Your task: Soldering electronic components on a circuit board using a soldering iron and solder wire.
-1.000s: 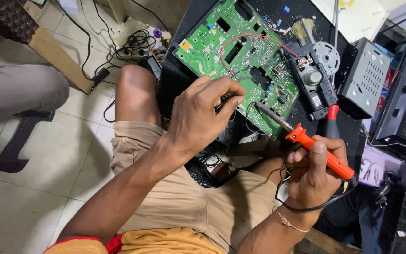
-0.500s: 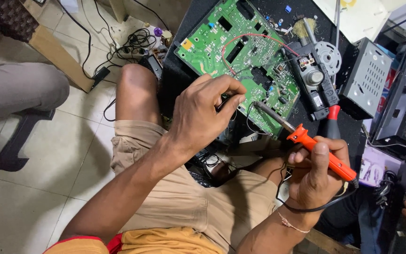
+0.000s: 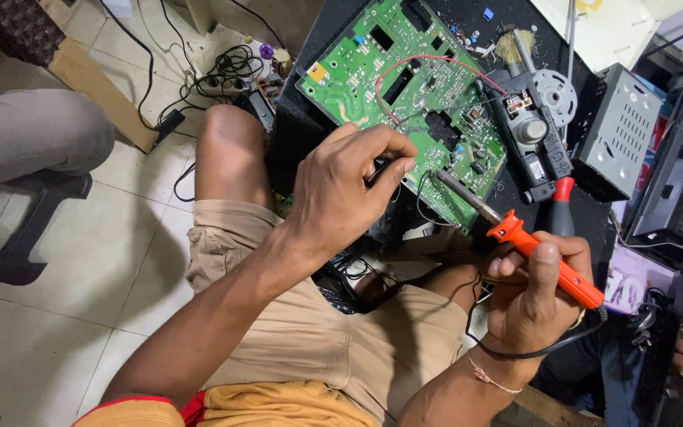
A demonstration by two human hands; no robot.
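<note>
My right hand clamped on iron, tip at board, my left hand pinching wire

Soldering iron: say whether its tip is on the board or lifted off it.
On the board, as far as the view shows: the orange-handled soldering iron in the right hand slants down, its metal tip meeting the green circuit board near its lower edge.

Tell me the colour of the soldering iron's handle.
Orange, gripped in the right hand; the soldering iron shows best in the head view.
</note>
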